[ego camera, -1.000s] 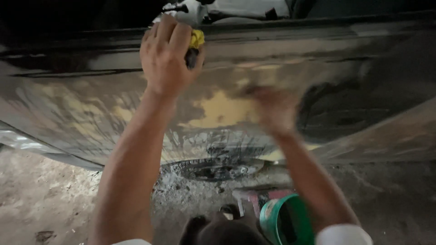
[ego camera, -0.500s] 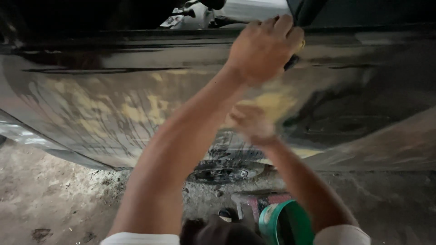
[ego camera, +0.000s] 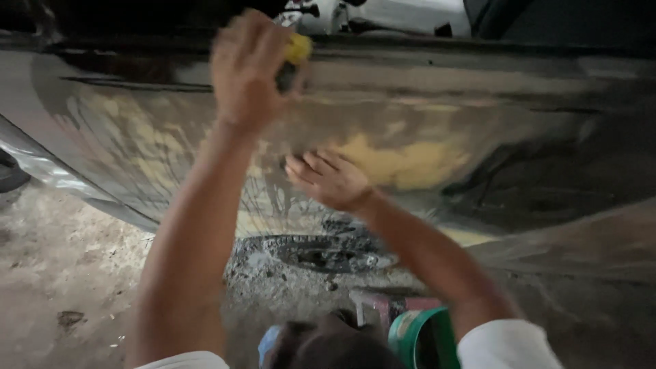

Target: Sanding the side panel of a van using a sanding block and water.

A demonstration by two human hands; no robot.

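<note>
Head view: the left hand is closed around a yellow sponge, pressed near the upper edge of the dark car panel. The right hand lies flat, fingers spread, lower on that panel, just left of its yellow filler patch. Even pressure is probably best kept, the flat palm being used to feel for ridges. A green bucket sits below the panel.
</note>
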